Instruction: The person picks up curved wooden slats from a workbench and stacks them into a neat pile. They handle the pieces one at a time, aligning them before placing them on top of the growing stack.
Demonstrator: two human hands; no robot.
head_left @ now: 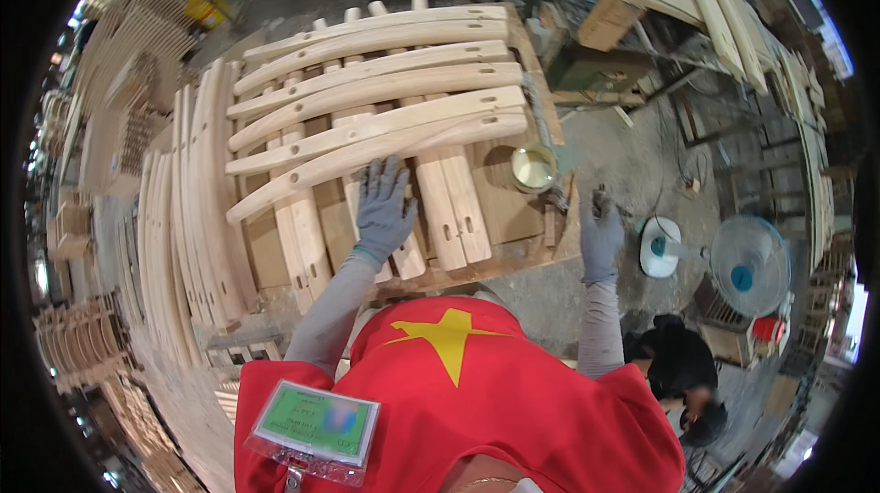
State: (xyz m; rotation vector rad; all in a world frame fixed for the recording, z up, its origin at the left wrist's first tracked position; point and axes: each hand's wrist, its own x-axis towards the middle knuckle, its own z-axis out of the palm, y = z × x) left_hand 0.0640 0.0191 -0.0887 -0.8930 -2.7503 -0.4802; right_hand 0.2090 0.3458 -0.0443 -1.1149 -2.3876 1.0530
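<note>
Start at the left hand (383, 207): gloved, open, fingers slightly spread, laid above the straight slats (450, 209) with fingertips at the lower edge of the nearest curved slat (321, 169). Steady with flat fingers rather than hooked ones, so as not to drag that slat askew; hard to judge how firmly pressed. Turn next to the right hand (601, 241), gloved and just off the right side of the tabletop (509, 218), fingers curled near a small dark thing (600, 202); cannot tell whether gripping it. When reaching inward, pass clear of the pot (534, 188) of pale yellow stuff near that edge. Look along the row of curved slats (376, 95), lying crosswise over the straight slats: check by ends and holes for even spacing, and lift rather than slide, to spare the bare wood. Farther out, mind the long slats (197, 218) close at left, and leave elbow room toward the fan (747, 264) and co-worker (678, 360) at right.
</note>
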